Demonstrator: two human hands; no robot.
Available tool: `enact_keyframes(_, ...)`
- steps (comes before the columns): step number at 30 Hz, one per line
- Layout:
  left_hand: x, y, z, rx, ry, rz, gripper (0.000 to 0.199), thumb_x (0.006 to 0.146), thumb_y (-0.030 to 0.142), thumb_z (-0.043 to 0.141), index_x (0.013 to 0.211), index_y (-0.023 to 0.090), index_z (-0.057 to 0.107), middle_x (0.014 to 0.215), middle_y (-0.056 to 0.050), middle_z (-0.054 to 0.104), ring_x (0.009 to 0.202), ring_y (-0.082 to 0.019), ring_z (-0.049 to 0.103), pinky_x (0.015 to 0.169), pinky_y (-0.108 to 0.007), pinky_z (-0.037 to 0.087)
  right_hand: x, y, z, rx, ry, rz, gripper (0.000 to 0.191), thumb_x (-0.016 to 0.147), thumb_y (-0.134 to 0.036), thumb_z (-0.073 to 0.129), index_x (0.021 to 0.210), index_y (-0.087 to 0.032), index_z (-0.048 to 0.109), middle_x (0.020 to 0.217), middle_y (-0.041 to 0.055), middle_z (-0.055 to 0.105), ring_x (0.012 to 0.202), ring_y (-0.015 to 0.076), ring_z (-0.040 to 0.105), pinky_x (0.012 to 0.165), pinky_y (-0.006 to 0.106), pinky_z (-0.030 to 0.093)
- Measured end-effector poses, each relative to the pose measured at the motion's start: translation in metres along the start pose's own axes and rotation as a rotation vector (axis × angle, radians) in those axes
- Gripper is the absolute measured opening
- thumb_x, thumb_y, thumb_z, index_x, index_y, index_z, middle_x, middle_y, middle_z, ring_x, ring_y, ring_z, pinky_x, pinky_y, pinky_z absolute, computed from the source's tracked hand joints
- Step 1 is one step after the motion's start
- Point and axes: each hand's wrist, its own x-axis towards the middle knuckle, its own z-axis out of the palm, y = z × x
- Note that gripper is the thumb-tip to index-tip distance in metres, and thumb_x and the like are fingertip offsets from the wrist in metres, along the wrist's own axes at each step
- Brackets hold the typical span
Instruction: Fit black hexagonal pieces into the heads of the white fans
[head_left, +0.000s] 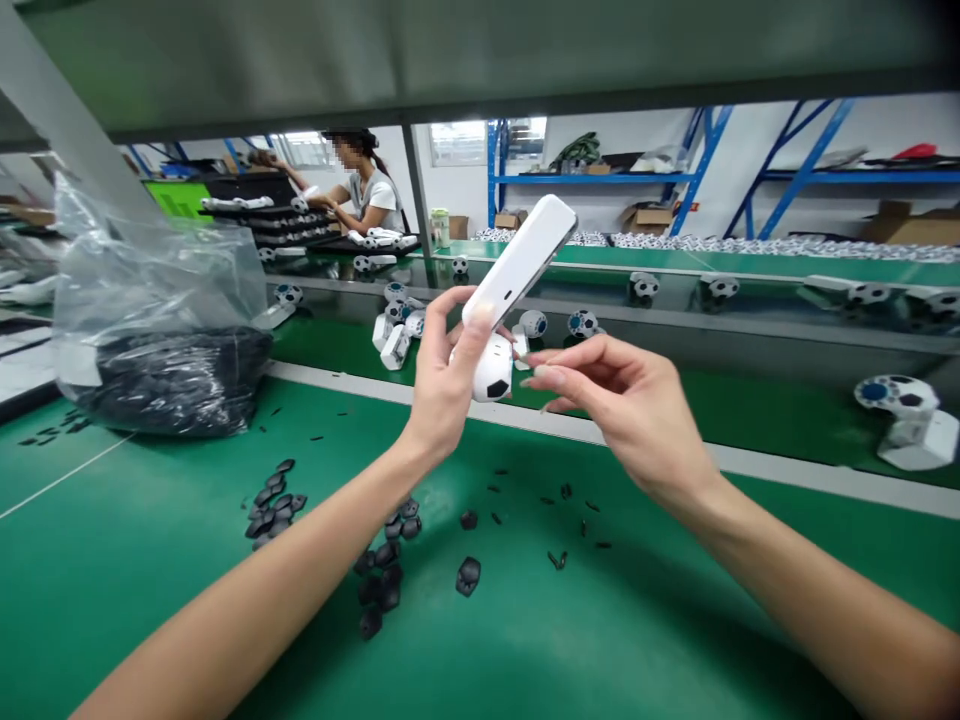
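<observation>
My left hand (442, 385) grips a white plastic device with a soccer-ball head (493, 370), its long flat white body (521, 255) tilted up to the right. The ball end faces down, with a black pentagon on its side. My right hand (626, 395) is beside the ball, thumb and forefinger pinched together; whatever lies between the fingertips is too small to make out. Below the hands, black pentagon pieces (468, 576) and a pile of similar caps (386, 575) lie on the green table (525, 650), with small thin black strips (556, 560) to their right.
A clear plastic bag of black parts (180, 380) stands at the left. Beyond the table's pale edge runs a conveyor belt (750, 400) with several more soccer-ball devices (907, 415). A co-worker (371, 190) is at the far side, near stacked trays. A shelf (480, 60) hangs overhead.
</observation>
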Motion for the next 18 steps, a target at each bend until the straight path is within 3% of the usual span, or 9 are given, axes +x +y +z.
enact_keyframes(4,-0.007,-0.005,-0.001,0.198,-0.014,0.208,0.047,0.103,0.064,0.065,0.132,0.028,0.055,0.087,0.0,0.07,0.071,-0.015,0.069,0.058,-0.026,0.054,0.007,0.0,-0.001,0.15,-0.012,0.225,0.04,0.057,-0.044,0.108,0.075,-0.02,0.082,0.074,-0.0006,0.078,0.069,0.012,0.073,0.064,0.02,0.063)
enact_keyframes(8,-0.009,-0.011,-0.004,0.327,-0.052,0.37,0.043,0.107,0.063,0.059,0.135,0.03,0.056,0.09,-0.001,0.067,0.07,-0.014,0.065,0.057,-0.026,0.052,0.008,-0.004,0.0,0.221,-0.031,0.368,0.046,0.046,-0.041,0.111,0.072,-0.019,0.08,0.069,-0.0007,0.075,0.067,0.0125,0.072,0.07,0.025,0.063)
enact_keyframes(18,-0.009,-0.011,-0.007,0.438,-0.195,0.54,0.035,0.109,0.051,0.06,0.136,0.027,0.06,0.101,-0.002,0.074,0.079,-0.015,0.069,0.062,-0.025,0.054,0.011,0.004,-0.008,0.053,-0.194,0.298,0.04,0.06,-0.044,0.105,0.069,-0.018,0.076,0.067,-0.0009,0.071,0.062,0.0111,0.06,0.058,0.025,0.045)
